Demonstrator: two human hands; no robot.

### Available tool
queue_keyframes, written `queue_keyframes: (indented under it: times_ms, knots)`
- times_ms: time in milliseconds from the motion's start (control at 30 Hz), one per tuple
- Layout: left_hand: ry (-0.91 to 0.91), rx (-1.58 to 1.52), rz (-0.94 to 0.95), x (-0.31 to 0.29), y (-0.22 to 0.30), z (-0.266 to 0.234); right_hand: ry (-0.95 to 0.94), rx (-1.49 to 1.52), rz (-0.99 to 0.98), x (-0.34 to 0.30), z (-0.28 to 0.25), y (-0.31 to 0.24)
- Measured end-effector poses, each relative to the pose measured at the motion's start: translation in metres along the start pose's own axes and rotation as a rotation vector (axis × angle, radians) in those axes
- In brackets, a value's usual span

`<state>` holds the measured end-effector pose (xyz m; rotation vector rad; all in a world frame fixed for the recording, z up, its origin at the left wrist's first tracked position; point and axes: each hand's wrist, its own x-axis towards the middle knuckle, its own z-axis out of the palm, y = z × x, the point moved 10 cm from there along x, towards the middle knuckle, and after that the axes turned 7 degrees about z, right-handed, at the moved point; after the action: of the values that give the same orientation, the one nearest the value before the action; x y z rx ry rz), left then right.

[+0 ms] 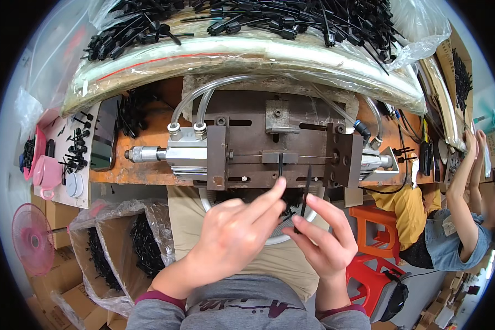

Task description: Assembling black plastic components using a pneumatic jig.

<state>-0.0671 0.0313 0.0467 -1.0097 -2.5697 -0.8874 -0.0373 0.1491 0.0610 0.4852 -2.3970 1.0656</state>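
- A scuffed orange worktop [129,176] spans the middle.
- An orange stool [373,212] and a red stool [360,268] stand on grey floor [422,280] at right.
- Cardboard boxes [87,296] sit lower left.

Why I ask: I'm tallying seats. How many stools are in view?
2: an orange stool beside the yellow trousers at right, and a red stool below it in the picture. More may be hidden.

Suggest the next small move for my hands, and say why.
Perhaps ease the left hand back from the central block: its index fingertip is at the near end of a black rod there, while the right hand pinches a second dark rod, so clearing space seems sensible.
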Motion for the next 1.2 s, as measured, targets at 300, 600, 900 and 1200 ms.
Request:
queue_keyframes:
  times_ms: [300,600,900,1200]
  knots:
    - [-0.089,-0.248,-0.032,-0.036,0.0,0.004,-0.131,-0.246,-0.1,0.014,0.048,0.0]
    - [-0.124,-0.266,0.099,-0.038,0.009,0.014,-0.103,-0.291,-0.126,0.023,0.051,0.0]
    - [-0.112,-0.342,0.122,-0.042,0.01,0.027,-0.124,-0.385,-0.114,0.029,0.05,-0.002]
    - [0.025,-1.193,0.076,-0.042,0.029,-0.001,-0.161,-0.438,-0.07,0.031,0.053,-0.007]
